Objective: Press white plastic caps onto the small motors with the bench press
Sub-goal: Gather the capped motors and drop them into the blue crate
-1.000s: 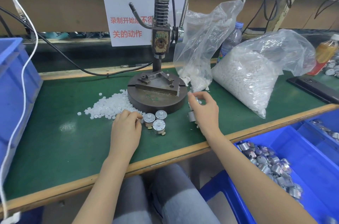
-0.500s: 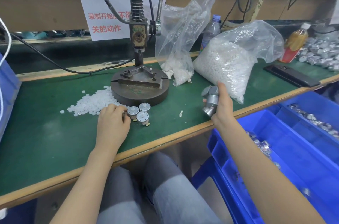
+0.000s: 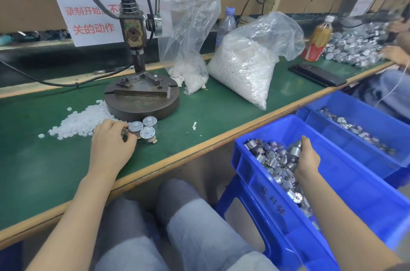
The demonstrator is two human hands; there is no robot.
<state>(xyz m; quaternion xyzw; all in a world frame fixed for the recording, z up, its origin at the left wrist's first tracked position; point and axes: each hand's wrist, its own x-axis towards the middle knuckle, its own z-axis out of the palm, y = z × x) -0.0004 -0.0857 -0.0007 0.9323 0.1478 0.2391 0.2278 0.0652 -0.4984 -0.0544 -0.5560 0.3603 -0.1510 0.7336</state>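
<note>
My feed is bright and even, lit from overhead; only soft shadows sit on the green table [image 3: 33,170]. Glare sheens the clear bags [image 3: 277,33] at one o'clock. Edges bow from the wide lens, and the motor pile [image 3: 355,48] at two o'clock smears.

Only readable text is on the white paper sign [image 3: 93,15] behind the table's back edge, printed in red Chinese. The clipped top line looks like 每次录制前要站, then 录制开始, and the bottom says 关的动作. The bench press [image 3: 133,33] hides the middle bits. The blue bin [image 3: 332,199] has handwriting on its front wall that I can't make out.
</note>
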